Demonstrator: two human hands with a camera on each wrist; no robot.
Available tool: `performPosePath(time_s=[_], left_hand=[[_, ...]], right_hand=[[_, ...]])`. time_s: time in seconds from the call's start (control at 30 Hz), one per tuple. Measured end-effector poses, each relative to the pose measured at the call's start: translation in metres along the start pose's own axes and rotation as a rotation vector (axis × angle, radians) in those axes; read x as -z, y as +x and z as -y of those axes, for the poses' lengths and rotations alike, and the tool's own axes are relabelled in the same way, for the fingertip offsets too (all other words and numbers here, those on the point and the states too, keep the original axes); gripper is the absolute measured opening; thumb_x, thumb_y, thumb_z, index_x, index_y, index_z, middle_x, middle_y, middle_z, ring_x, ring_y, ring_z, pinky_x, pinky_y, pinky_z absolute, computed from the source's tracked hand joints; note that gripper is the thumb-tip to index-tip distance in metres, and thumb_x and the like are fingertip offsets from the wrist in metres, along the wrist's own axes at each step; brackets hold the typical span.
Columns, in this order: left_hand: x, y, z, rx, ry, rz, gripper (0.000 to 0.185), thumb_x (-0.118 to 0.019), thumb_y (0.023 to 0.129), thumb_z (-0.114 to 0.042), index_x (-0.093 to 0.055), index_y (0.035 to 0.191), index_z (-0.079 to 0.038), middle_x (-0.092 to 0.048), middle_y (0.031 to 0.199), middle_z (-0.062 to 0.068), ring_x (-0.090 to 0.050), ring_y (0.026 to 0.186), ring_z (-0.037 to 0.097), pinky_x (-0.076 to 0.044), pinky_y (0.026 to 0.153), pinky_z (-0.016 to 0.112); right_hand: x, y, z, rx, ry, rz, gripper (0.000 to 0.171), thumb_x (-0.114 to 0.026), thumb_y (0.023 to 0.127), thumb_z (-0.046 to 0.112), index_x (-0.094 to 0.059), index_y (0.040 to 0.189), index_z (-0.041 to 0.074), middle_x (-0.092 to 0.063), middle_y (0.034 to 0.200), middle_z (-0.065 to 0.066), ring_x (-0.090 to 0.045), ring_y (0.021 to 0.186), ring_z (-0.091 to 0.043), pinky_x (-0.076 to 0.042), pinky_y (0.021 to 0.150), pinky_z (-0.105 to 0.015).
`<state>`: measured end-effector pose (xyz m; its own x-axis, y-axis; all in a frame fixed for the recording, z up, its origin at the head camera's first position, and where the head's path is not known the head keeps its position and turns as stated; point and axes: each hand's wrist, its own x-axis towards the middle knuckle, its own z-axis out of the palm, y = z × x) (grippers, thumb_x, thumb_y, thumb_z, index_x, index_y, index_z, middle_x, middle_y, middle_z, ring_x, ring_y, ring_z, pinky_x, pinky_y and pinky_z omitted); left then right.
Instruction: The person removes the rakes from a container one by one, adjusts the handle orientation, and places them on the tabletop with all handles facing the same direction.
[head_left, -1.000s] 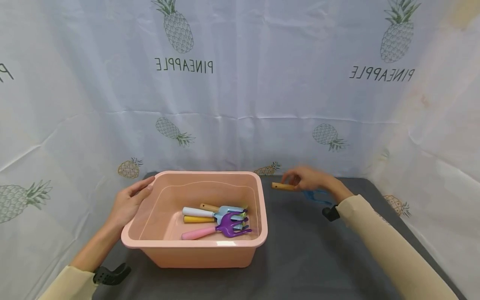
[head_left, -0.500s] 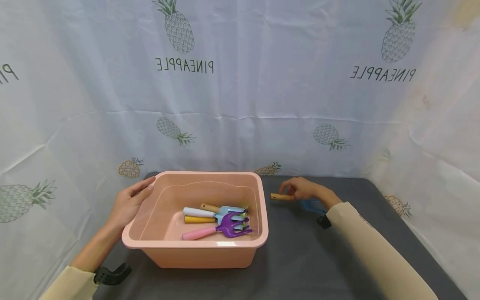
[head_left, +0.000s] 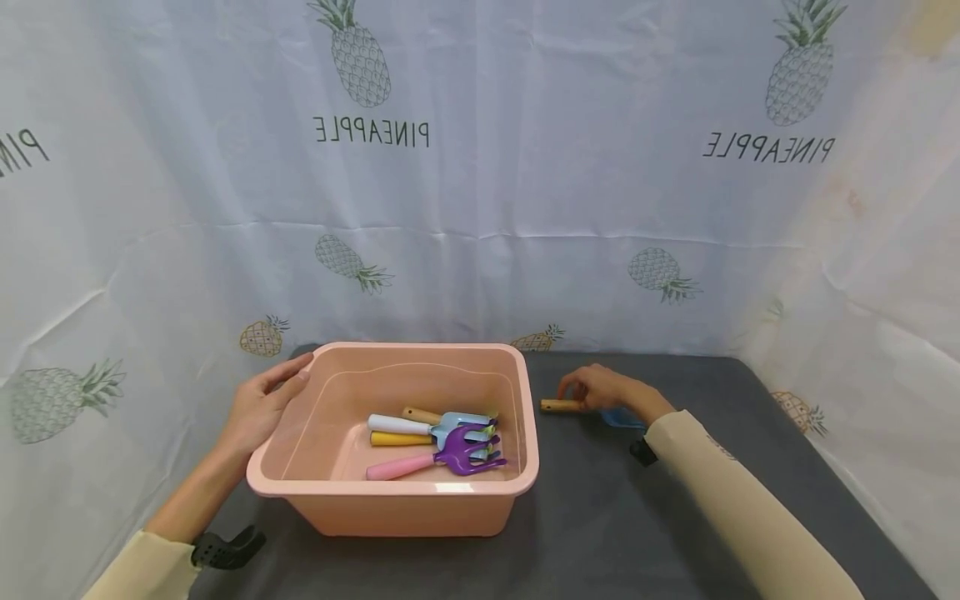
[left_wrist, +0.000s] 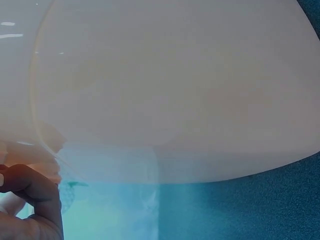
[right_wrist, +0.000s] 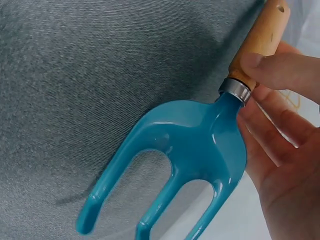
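My right hand pinches the wooden handle of a blue hand fork between thumb and fingers. The fork is close over the dark table, right of a pink plastic basin; in the head view my hand and wrist hide much of its blue head. My left hand grips the basin's left rim, seen at the lower left of the left wrist view as curled fingers. Inside the basin lie several small garden tools, among them a purple hand fork with a pink handle and a light blue tool with a white handle.
The dark grey table reaches back to a pale curtain printed with pineapples. More of that cloth hangs along the left and right sides. Yellow and wooden handles show among the tools in the basin.
My right hand has come down and slightly toward me with the blue hand fork, closer to the table. The left hand still holds the basin, which has stayed in place.
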<state>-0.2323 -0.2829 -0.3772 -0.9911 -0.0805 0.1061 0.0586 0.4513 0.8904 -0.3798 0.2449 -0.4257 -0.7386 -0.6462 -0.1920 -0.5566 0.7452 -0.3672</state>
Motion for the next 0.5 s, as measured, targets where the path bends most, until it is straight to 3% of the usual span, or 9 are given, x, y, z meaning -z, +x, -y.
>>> performPosePath(time_s=[0.5], left_hand=[[-0.0020,0.0004,0.0000,-0.016,-0.029,-0.013,0.064,-0.052,0.107,-0.048,-0.043,0.158,-0.011,-0.040,0.161,0.024,-0.049,0.102,-0.026,-0.052,0.083,0.005]], right_hand=[[-0.0058,0.0010,0.0006,-0.050,-0.029,-0.002,0.047,-0.062,0.086,-0.013,-0.074,0.121,0.016,-0.076,0.105,-0.011,-0.073,0.099,-0.029,-0.062,0.083,-0.042]])
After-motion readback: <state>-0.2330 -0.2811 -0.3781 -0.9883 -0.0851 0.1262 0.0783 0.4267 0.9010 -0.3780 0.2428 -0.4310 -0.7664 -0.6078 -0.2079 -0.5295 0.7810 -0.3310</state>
